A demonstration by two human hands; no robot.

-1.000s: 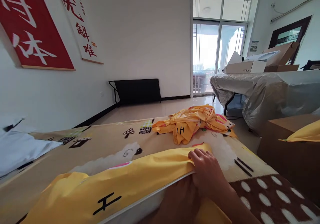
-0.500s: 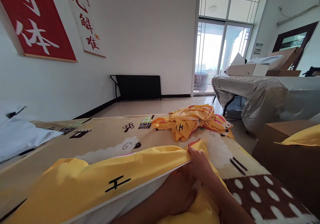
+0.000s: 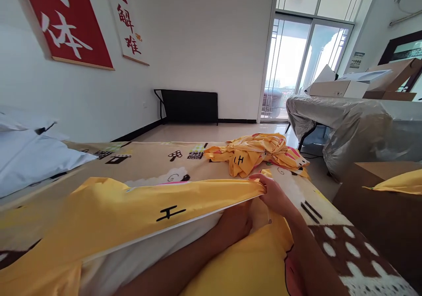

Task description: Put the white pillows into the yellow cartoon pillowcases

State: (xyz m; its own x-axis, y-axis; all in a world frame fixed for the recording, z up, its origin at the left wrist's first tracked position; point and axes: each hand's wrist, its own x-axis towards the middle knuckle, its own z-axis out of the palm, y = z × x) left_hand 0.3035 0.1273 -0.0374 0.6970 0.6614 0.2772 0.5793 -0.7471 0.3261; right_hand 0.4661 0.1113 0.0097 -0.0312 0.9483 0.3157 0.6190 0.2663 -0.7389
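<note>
A yellow pillowcase [image 3: 141,208] with black markings lies across the near part of the bed, its edge lifted so that a white pillow [image 3: 165,245] shows inside. My right hand [image 3: 270,192] pinches the upper corner of the opening between thumb and fingers. Inside the opening is my left hand [image 3: 235,221], reaching towards that corner; its fingers are mostly hidden by the cloth. Beyond my hands a crumpled yellow cloth [image 3: 250,153] rests on the beige patterned blanket [image 3: 214,168].
White pillows [image 3: 39,155] lie at the left. A brown box [image 3: 376,217] with a yellow cloth [image 3: 400,183] on it stands at the right. Behind are a plastic-covered table [image 3: 349,115] with open boxes and a black folded frame [image 3: 189,106] against the wall.
The pillowcase corner and my right hand have risen slightly, opening the mouth wider. My left hand has gone deeper under the cloth. The view has tilted and turned a little.
</note>
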